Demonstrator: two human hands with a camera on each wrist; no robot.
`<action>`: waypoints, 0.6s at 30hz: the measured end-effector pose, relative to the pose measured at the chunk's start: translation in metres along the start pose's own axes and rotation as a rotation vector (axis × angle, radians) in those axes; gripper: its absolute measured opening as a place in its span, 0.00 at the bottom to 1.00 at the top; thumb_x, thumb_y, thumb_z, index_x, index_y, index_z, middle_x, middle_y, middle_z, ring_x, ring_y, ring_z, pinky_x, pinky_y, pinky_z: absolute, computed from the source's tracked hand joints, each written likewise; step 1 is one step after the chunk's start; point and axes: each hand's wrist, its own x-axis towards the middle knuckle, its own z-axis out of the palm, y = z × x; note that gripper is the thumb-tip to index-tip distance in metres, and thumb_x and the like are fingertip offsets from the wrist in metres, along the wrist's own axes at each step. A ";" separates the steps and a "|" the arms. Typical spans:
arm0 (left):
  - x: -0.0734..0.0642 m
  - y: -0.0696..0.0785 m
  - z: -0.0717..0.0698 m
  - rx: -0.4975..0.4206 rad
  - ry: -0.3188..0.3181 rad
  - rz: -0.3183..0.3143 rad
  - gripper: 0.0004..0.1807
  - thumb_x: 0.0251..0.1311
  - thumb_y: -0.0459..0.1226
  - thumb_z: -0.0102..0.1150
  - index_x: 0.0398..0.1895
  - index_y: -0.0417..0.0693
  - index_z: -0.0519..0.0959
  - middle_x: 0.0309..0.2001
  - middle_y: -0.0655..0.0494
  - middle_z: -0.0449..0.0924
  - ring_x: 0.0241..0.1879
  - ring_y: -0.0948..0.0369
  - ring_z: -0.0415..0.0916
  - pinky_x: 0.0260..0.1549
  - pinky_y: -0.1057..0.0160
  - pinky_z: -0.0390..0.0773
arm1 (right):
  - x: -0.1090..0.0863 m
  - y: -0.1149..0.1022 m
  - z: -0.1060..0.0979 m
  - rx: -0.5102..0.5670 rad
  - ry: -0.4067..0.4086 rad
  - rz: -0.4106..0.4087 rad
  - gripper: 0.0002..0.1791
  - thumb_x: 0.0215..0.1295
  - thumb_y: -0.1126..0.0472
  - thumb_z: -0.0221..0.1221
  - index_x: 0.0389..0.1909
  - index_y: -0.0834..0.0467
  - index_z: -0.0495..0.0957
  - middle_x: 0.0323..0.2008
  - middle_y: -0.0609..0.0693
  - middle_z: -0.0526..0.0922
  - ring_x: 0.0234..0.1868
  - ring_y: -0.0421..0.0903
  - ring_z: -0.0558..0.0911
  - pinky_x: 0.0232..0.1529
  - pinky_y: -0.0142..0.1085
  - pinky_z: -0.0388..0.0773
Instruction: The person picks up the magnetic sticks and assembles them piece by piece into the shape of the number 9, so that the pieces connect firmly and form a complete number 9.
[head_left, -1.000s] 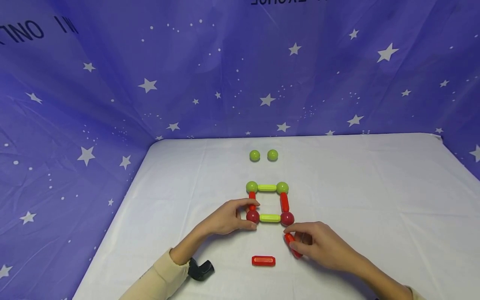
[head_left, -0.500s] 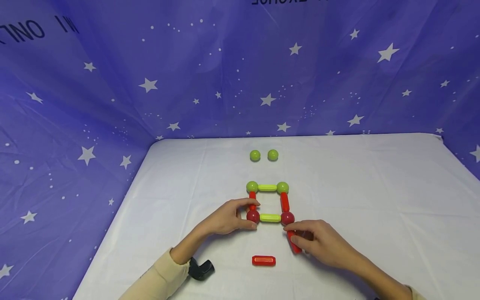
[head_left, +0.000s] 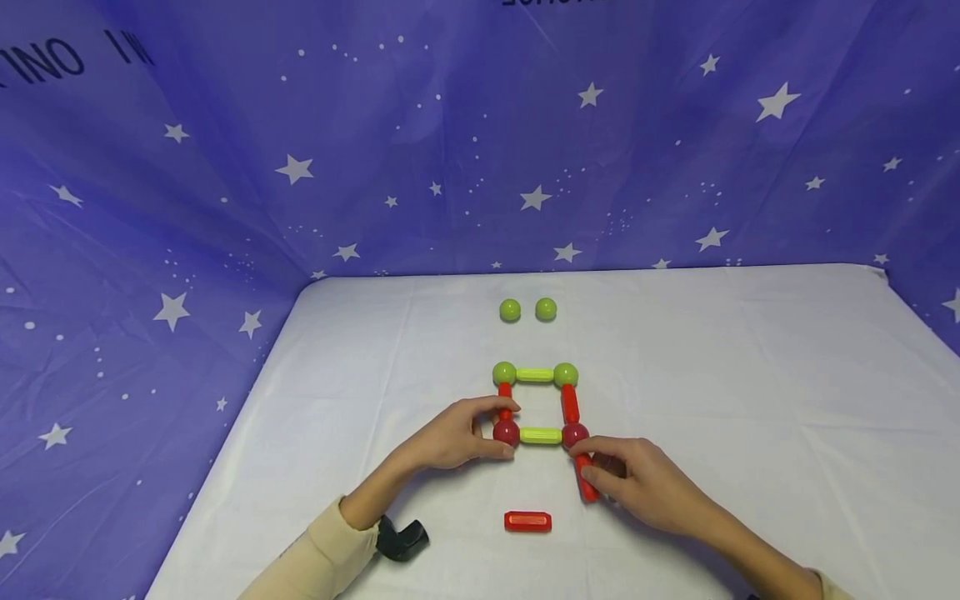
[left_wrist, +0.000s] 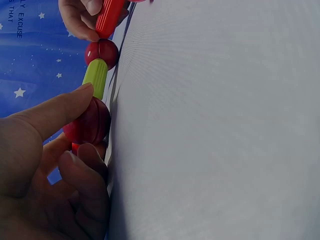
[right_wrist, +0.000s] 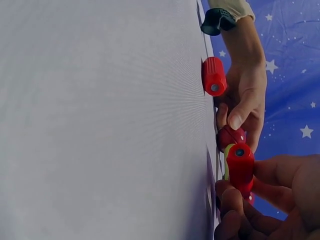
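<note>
A square of magnetic rods and balls lies on the white table, with red balls at its near corners and green balls (head_left: 566, 375) at its far ones. My left hand (head_left: 456, 435) grips the near-left red ball (head_left: 506, 432), thumb and fingers on either side. Between finger and thumb, my right hand (head_left: 651, 486) pinches a red magnetic rod (head_left: 587, 481). That rod's far end meets the near-right red ball (left_wrist: 101, 53) in the left wrist view. A yellow-green rod (head_left: 540, 436) joins the two red balls.
Nearer the person lies a loose red rod (head_left: 527, 522). Two loose green balls (head_left: 510, 310) sit beyond the square. A black strap piece (head_left: 402, 540) sticks out at the left wrist. A blue starry cloth (head_left: 450, 142) hangs behind the table (head_left: 712, 350).
My right hand has moved slightly away from the person, bringing the pinched red rod up against the near-right red ball. My left hand has stayed on its ball.
</note>
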 end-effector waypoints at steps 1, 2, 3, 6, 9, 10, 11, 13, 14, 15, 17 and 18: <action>0.000 0.000 0.000 0.002 0.000 -0.002 0.29 0.54 0.39 0.73 0.61 0.51 0.76 0.45 0.59 0.75 0.20 0.65 0.65 0.25 0.67 0.66 | 0.000 0.000 0.000 0.002 0.001 0.000 0.15 0.65 0.65 0.61 0.52 0.53 0.82 0.26 0.41 0.78 0.22 0.39 0.75 0.24 0.33 0.75; 0.000 0.000 0.000 0.001 0.001 -0.002 0.29 0.54 0.39 0.73 0.61 0.51 0.76 0.45 0.58 0.75 0.20 0.65 0.65 0.25 0.67 0.66 | 0.000 0.000 0.000 0.005 0.000 0.004 0.15 0.66 0.64 0.62 0.52 0.53 0.82 0.26 0.41 0.78 0.23 0.39 0.75 0.24 0.33 0.75; 0.000 0.000 0.000 0.000 0.001 -0.002 0.29 0.54 0.39 0.73 0.61 0.51 0.76 0.45 0.58 0.75 0.20 0.65 0.65 0.24 0.67 0.66 | 0.000 0.000 0.000 0.009 -0.004 0.007 0.15 0.66 0.64 0.62 0.53 0.53 0.82 0.27 0.41 0.78 0.23 0.39 0.75 0.24 0.33 0.75; 0.000 0.000 0.000 -0.001 0.003 0.000 0.29 0.54 0.39 0.73 0.60 0.50 0.77 0.44 0.57 0.75 0.20 0.64 0.65 0.24 0.66 0.66 | 0.001 0.000 0.000 0.013 -0.010 0.007 0.14 0.67 0.62 0.61 0.53 0.54 0.82 0.26 0.42 0.77 0.23 0.39 0.74 0.24 0.33 0.74; 0.000 0.000 0.000 -0.003 0.004 0.002 0.29 0.54 0.39 0.74 0.60 0.50 0.77 0.44 0.57 0.75 0.20 0.65 0.65 0.25 0.66 0.66 | 0.001 0.000 0.000 0.011 -0.016 0.005 0.14 0.67 0.62 0.61 0.53 0.54 0.82 0.25 0.42 0.77 0.23 0.39 0.74 0.24 0.33 0.74; 0.000 0.000 0.000 -0.002 0.005 0.003 0.29 0.54 0.39 0.74 0.60 0.50 0.77 0.44 0.56 0.75 0.20 0.64 0.65 0.25 0.66 0.66 | 0.001 0.000 0.000 0.007 -0.017 0.010 0.14 0.67 0.63 0.61 0.53 0.54 0.82 0.25 0.41 0.77 0.23 0.39 0.74 0.24 0.33 0.74; 0.000 -0.001 0.001 -0.001 0.005 0.005 0.29 0.54 0.39 0.74 0.60 0.50 0.77 0.44 0.56 0.75 0.20 0.64 0.65 0.25 0.66 0.65 | 0.002 -0.001 0.001 0.003 -0.020 0.014 0.15 0.66 0.62 0.62 0.53 0.53 0.82 0.25 0.41 0.77 0.23 0.39 0.74 0.24 0.33 0.74; 0.000 -0.001 0.001 -0.002 0.005 0.006 0.29 0.54 0.39 0.74 0.60 0.50 0.77 0.44 0.56 0.75 0.20 0.64 0.65 0.25 0.66 0.65 | 0.003 -0.001 0.002 -0.002 -0.027 0.020 0.15 0.66 0.61 0.62 0.53 0.53 0.82 0.26 0.41 0.78 0.23 0.39 0.75 0.24 0.33 0.75; 0.000 -0.001 0.001 -0.003 0.004 0.006 0.29 0.54 0.39 0.74 0.60 0.50 0.76 0.44 0.56 0.75 0.20 0.64 0.65 0.25 0.66 0.65 | 0.003 -0.001 0.002 -0.001 -0.030 0.022 0.15 0.66 0.61 0.63 0.53 0.53 0.82 0.26 0.40 0.78 0.23 0.40 0.75 0.24 0.33 0.75; 0.000 -0.001 0.001 -0.005 0.003 0.006 0.29 0.54 0.39 0.74 0.60 0.50 0.76 0.44 0.56 0.75 0.20 0.64 0.66 0.25 0.66 0.65 | 0.004 -0.001 0.002 -0.002 -0.031 0.020 0.15 0.65 0.61 0.63 0.53 0.53 0.82 0.26 0.40 0.78 0.23 0.40 0.75 0.24 0.33 0.75; 0.000 0.000 0.000 -0.007 0.002 0.006 0.29 0.54 0.39 0.74 0.61 0.50 0.76 0.45 0.56 0.75 0.20 0.64 0.66 0.24 0.66 0.66 | 0.004 -0.002 0.003 -0.003 -0.028 0.010 0.15 0.65 0.61 0.64 0.53 0.54 0.82 0.27 0.40 0.78 0.24 0.39 0.75 0.24 0.33 0.74; 0.000 0.000 0.000 -0.008 0.001 0.005 0.29 0.54 0.39 0.74 0.61 0.50 0.76 0.45 0.56 0.75 0.20 0.64 0.66 0.24 0.66 0.66 | 0.004 -0.002 0.003 -0.001 -0.026 0.005 0.15 0.65 0.61 0.64 0.52 0.54 0.82 0.27 0.40 0.78 0.24 0.39 0.74 0.24 0.33 0.74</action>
